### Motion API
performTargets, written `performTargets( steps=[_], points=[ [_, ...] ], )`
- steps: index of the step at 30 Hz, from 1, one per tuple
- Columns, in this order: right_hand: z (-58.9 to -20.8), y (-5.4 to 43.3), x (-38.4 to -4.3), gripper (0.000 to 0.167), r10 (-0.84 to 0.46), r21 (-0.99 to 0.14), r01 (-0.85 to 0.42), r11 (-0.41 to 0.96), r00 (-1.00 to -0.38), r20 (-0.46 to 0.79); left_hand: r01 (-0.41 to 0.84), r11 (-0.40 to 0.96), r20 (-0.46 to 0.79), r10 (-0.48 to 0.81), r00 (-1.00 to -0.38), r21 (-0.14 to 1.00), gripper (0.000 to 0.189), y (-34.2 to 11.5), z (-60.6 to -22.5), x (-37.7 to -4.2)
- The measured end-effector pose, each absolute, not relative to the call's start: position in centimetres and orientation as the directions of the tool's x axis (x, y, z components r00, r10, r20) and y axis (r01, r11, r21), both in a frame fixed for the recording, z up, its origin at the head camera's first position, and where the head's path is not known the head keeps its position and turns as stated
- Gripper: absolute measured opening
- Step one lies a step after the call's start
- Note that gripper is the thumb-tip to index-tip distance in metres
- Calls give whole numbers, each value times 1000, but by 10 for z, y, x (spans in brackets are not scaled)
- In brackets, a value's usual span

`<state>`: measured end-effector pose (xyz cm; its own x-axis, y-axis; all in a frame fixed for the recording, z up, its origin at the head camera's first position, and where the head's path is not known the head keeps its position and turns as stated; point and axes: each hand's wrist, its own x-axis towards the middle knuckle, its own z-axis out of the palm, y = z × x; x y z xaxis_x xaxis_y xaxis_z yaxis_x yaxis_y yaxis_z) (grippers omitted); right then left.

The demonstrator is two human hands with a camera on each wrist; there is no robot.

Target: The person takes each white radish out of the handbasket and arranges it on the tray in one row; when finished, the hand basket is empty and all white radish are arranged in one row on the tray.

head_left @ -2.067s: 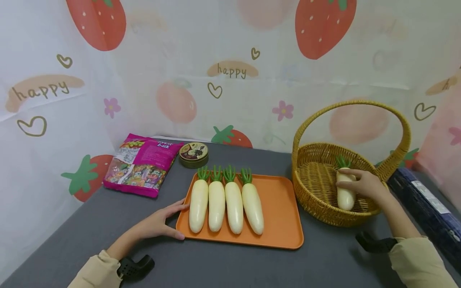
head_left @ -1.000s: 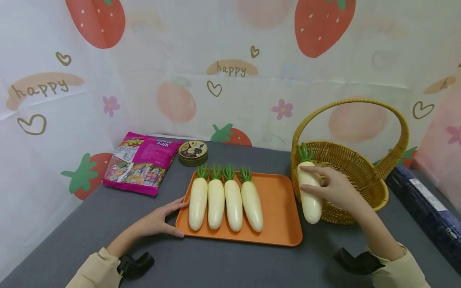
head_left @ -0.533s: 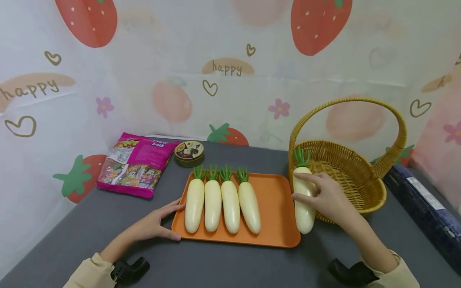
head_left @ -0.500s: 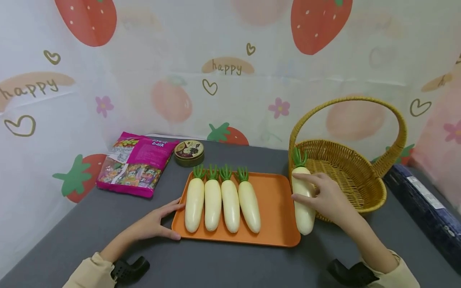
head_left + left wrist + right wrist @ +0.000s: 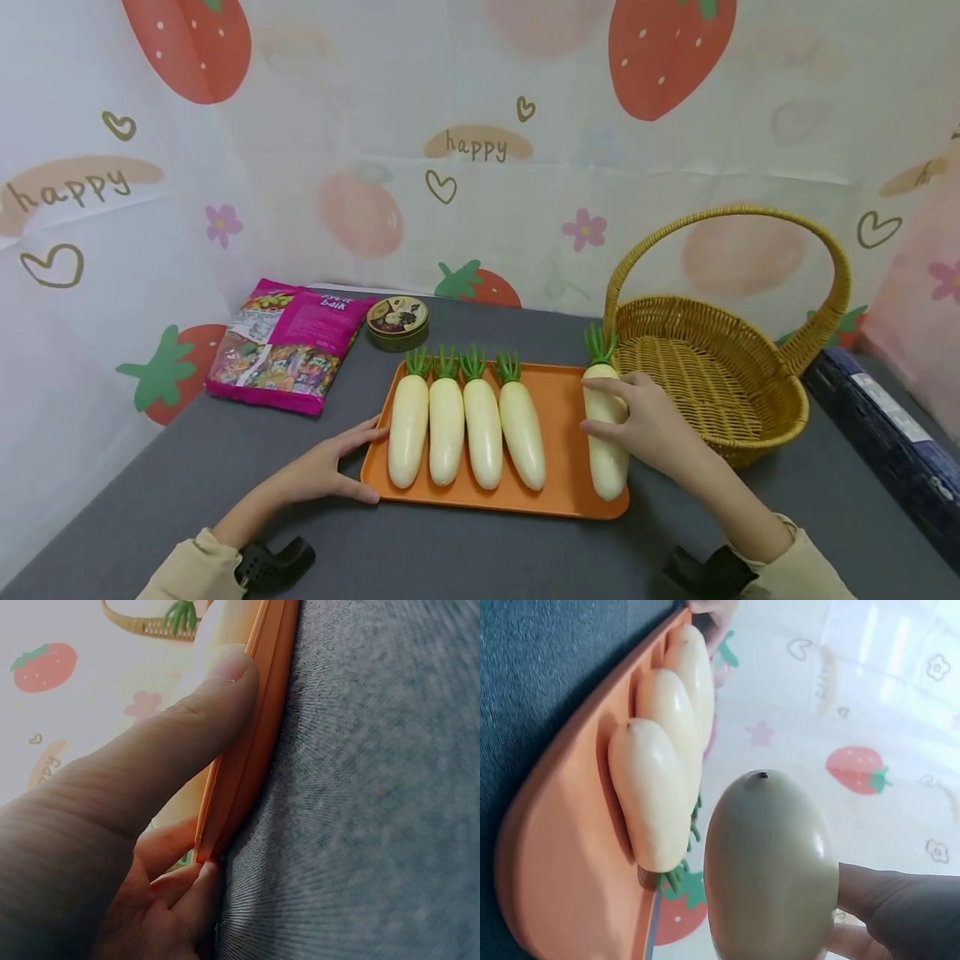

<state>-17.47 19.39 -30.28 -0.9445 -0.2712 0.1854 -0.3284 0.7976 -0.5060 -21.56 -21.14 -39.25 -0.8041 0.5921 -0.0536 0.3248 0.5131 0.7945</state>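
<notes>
Several white radishes (image 5: 483,433) with short green tops lie side by side on an orange tray (image 5: 558,417), filling its left and middle. My right hand (image 5: 648,421) pinches another white radish (image 5: 606,433) between thumb and fingers, close over the tray's right end. Its rounded tip faces the right wrist view, where this radish (image 5: 769,862) hangs apart from those on the tray. At the tray's left near corner, my left hand (image 5: 330,468) holds the rim, thumb on the front edge and fingers at the side. The left wrist view shows the thumb (image 5: 217,697) over the rim.
A golden wicker basket (image 5: 708,375) with a tall arched handle stands right of the tray. Behind are a pink candy bag (image 5: 292,346) and a round tin (image 5: 397,323). A dark blue box-like thing (image 5: 885,450) lies along the right side. A printed cloth backs the grey table.
My right hand has lifted the radish out of the basket and carried it left, over the tray's right end. My left hand has stayed at the tray's corner. The view shifted slightly.
</notes>
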Motion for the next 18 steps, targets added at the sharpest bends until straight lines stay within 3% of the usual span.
performTargets(
  steps=[8, 18],
  points=[
    [-313, 188, -174, 48, -410, -560, -388, 732, -907, 93, 332, 528, -52, 585, -809, 782, 80, -212, -392, -215],
    [-335, 179, -201, 46, -389, -462, -379, 802, -918, 77, 323, 527, -60, 586, -808, 786, 80, -210, -392, -214]
  ],
)
